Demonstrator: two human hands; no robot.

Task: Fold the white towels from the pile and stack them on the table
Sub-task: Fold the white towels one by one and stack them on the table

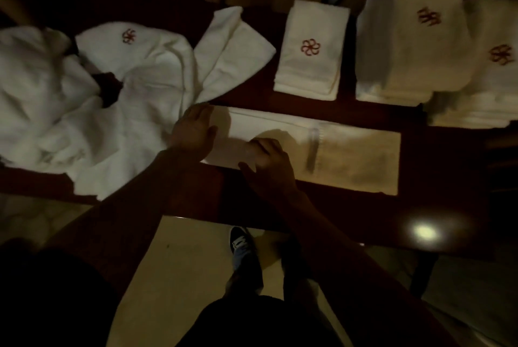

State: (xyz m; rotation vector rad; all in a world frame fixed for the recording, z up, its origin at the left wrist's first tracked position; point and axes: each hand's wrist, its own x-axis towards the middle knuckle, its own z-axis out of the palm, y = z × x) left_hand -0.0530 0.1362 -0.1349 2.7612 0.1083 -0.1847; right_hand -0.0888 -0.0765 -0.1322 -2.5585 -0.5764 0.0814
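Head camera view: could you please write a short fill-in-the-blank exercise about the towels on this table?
1. The left hand and the right hand both rest on the ___ end of the long towel.
2. The emblem on the small folded towel is ___.
3. The tall stacks stand on the table's ___ side.
Missing words: left; red; right.
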